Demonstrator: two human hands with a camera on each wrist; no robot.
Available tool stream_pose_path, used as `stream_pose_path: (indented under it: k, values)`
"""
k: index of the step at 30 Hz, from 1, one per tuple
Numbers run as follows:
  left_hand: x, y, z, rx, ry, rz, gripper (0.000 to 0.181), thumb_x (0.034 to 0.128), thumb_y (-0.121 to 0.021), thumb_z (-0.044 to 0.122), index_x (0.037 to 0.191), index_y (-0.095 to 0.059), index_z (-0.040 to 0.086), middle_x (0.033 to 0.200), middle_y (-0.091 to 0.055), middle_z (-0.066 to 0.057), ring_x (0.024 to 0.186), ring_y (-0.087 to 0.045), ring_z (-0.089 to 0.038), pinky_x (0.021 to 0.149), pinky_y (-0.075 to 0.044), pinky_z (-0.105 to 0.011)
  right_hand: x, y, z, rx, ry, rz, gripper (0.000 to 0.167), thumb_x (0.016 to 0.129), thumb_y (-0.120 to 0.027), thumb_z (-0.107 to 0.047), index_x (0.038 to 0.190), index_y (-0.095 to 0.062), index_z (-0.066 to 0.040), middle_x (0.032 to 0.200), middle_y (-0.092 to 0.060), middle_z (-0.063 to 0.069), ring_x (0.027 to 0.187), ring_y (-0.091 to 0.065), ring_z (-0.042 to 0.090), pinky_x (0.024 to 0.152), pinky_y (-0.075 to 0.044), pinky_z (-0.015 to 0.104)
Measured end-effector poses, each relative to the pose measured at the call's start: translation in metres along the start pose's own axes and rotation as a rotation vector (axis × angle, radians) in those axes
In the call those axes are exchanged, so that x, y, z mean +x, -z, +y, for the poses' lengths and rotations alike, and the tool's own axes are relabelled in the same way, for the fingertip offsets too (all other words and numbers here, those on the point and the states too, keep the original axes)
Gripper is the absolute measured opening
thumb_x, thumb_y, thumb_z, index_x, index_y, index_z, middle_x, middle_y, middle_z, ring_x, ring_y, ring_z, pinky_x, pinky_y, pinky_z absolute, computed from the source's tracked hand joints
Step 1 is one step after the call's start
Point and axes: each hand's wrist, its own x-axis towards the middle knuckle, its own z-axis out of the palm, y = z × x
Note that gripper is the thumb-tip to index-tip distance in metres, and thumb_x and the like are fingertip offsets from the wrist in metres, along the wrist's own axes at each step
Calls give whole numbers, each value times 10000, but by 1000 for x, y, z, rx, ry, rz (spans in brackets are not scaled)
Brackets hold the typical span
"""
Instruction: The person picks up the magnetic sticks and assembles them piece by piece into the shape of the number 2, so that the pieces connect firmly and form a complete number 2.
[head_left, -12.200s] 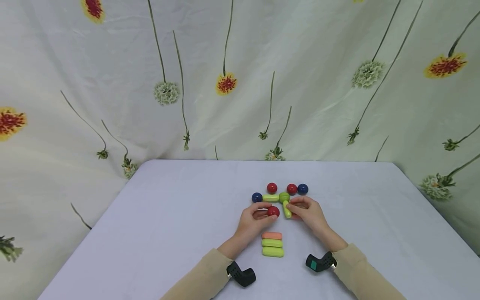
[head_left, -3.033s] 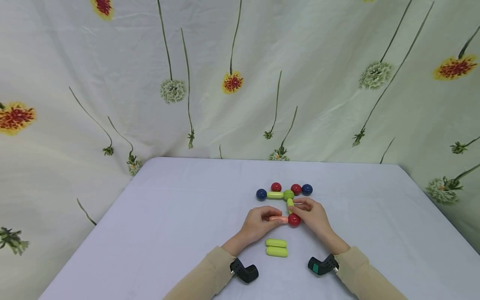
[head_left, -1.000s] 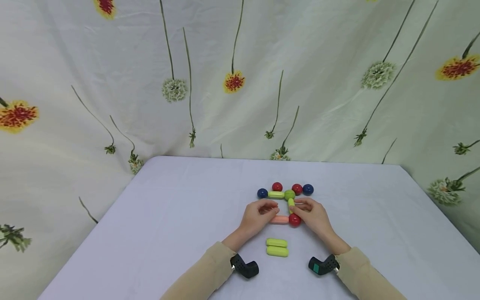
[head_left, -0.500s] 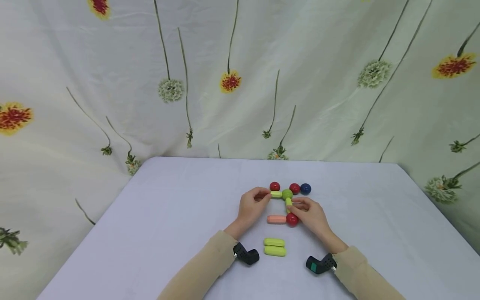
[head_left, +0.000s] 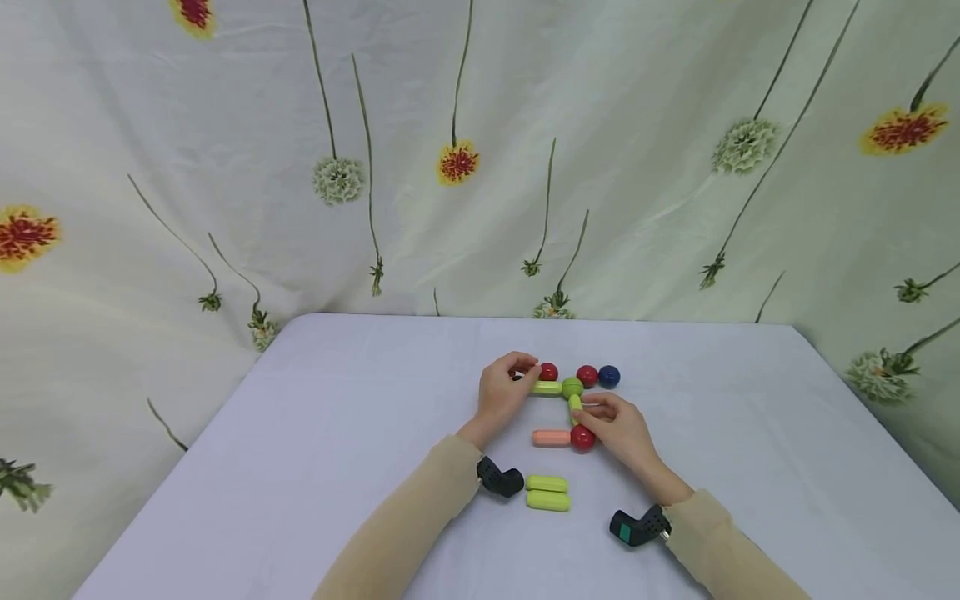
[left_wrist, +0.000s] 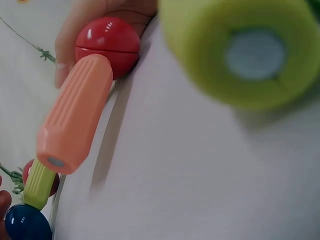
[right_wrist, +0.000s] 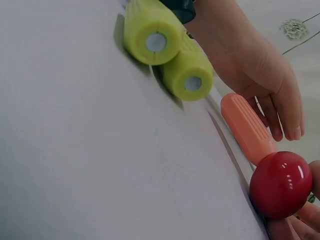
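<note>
Magnetic rods and balls form a joined chain on the table. A green rod (head_left: 547,388) joins a ridged green ball (head_left: 572,387). From there a second green rod (head_left: 575,406) runs down to a red ball (head_left: 582,438), with an orange rod (head_left: 551,438) attached at its left. My right hand (head_left: 619,423) pinches that second rod. My left hand (head_left: 502,393) is over the chain's left end, fingertips close beside a loose red ball (head_left: 549,372), thumb and fingers apart. It mostly hides the blue ball (left_wrist: 27,222), which shows in the left wrist view.
Two loose green rods (head_left: 547,492) lie side by side in front of the chain. Behind it, to the right, sit another red ball (head_left: 587,376) and a blue ball (head_left: 609,377). A flowered cloth (head_left: 645,167) hangs behind the white table (head_left: 337,417).
The red ball, then the orange rod, joined the chain. My left hand let go of the orange rod and moved up toward the back red ball. My right hand keeps its pinch.
</note>
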Motion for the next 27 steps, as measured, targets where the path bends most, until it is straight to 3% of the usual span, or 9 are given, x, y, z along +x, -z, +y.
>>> stream_pose_path:
  k: [7,16,27]
  values:
    - [10,-3,-4,56,86,-114,265,875,-670,220,1089,-672,64,1019,-660,-37,951,-592,-167,809,-477,-303,0,-1,-1,-12,-8,1,385,849,-699,-276,1122,-627,-15,1004,-683,128,895,-647,237,762,-519,357]
    - [20,-6,-4,147,111,-242,359,878,-661,297,1173,-648,92,1136,-644,-46,1025,-577,-194,870,-449,-365,0,0,-1,-6,-1,2,375,849,-697,-266,1118,-632,-12,995,-686,122,897,-647,236,790,-509,385]
    - [25,-8,-10,172,173,-319,353,891,-643,305,1202,-646,139,1113,-644,-32,991,-571,-171,866,-450,-346,0,-1,0,-9,9,10,365,848,-699,-256,1110,-630,-11,980,-690,123,871,-656,226,777,-515,373]
